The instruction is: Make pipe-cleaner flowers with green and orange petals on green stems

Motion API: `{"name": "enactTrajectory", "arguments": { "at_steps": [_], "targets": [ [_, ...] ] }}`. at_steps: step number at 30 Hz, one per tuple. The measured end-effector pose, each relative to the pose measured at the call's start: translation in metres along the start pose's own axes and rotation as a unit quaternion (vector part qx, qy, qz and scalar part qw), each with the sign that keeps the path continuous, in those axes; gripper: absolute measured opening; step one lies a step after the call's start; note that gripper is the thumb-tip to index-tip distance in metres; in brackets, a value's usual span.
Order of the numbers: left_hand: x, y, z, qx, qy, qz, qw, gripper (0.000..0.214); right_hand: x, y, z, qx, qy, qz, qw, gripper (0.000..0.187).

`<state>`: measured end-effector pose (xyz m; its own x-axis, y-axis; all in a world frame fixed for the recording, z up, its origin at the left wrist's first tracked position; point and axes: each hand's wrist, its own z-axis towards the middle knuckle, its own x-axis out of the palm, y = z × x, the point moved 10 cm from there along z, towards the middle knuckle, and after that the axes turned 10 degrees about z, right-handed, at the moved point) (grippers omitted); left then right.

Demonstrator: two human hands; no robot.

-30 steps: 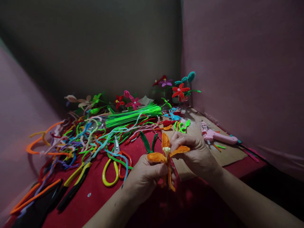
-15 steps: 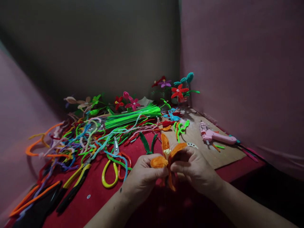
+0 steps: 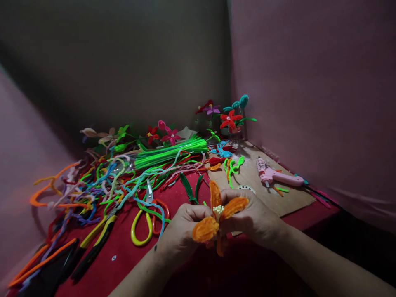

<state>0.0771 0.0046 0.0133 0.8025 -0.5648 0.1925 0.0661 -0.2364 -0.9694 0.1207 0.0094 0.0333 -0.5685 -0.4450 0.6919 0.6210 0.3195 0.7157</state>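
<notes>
Together, left hand (image 3: 181, 231) and right hand (image 3: 253, 216) pinch the orange flower (image 3: 216, 214) between them.

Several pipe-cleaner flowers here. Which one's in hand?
The orange flower, pinched between the left hand and right hand. The red flower, pink flower and purple flower sit untouched at the back.

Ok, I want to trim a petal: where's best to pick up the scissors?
By the yellow and red handle loops of the scissors, from the near side: the loops face the person, the blades point away into the pipe cleaners. Strands cross the handles; lift slowly. The left hand and right hand hold the orange flower.
</notes>
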Motion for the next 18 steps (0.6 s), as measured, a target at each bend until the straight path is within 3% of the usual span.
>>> {"name": "enactTrajectory", "arguments": {
  "at_steps": [4, 10, 18],
  "targets": [
    [0.000, 0.004, 0.000, -0.005, 0.006, -0.008, 1.000, 0.033, 0.010, -0.002, 0.000, 0.036, 0.031, -0.048, 0.998, 0.021],
    [-0.004, 0.011, -0.001, -0.018, 0.012, 0.013, 1.000, 0.031, 0.002, 0.010, -0.001, 0.001, -0.016, -0.096, 0.995, 0.021],
    [0.005, 0.015, -0.001, -0.046, 0.065, 0.031, 0.996, 0.027, 0.003, 0.009, 0.001, -0.008, -0.012, -0.139, 0.990, 0.020]
  ]
}}
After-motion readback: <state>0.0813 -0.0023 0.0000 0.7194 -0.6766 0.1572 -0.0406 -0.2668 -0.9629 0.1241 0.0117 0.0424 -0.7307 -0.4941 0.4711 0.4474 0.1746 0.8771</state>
